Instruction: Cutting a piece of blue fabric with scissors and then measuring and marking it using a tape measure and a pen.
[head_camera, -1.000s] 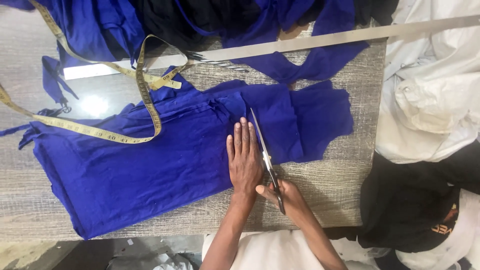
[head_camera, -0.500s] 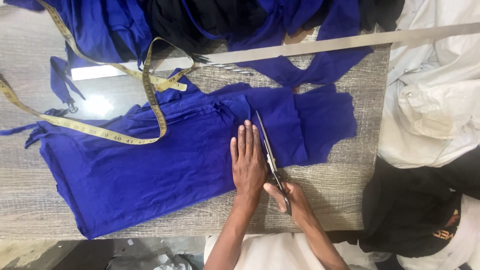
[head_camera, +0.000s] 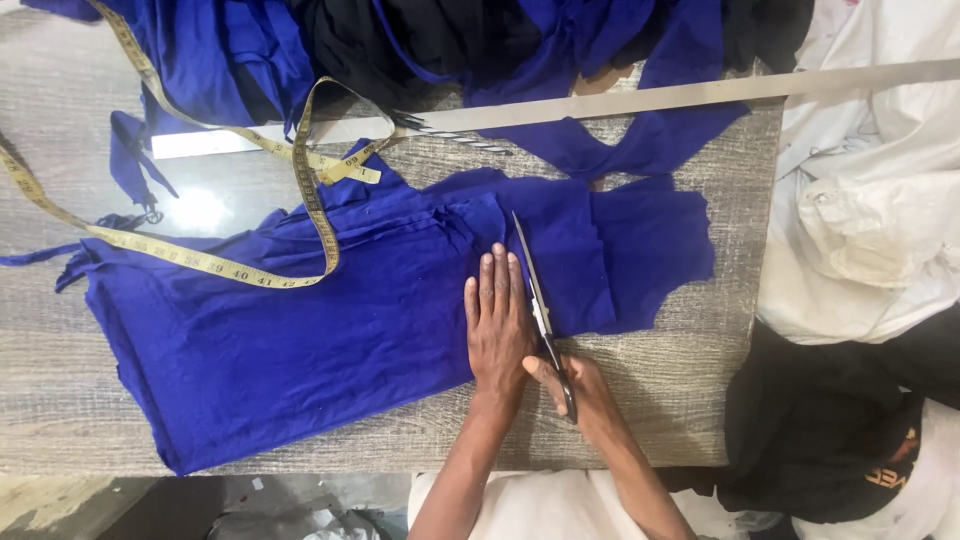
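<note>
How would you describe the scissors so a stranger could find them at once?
Find the big blue cloth spread on the grey table. At its right part a flat left hand presses it; the scissors lie just beside, held by the right hand, the only slim metal blades crossing the cloth.

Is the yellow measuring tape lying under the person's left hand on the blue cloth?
No: the left hand presses flat on the blue cloth beside the scissors, while the measuring tape lies apart, further left.

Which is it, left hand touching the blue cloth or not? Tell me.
Touching. The head view shows the left hand lying flat, palm down, on the blue cloth beside the scissors.
</note>
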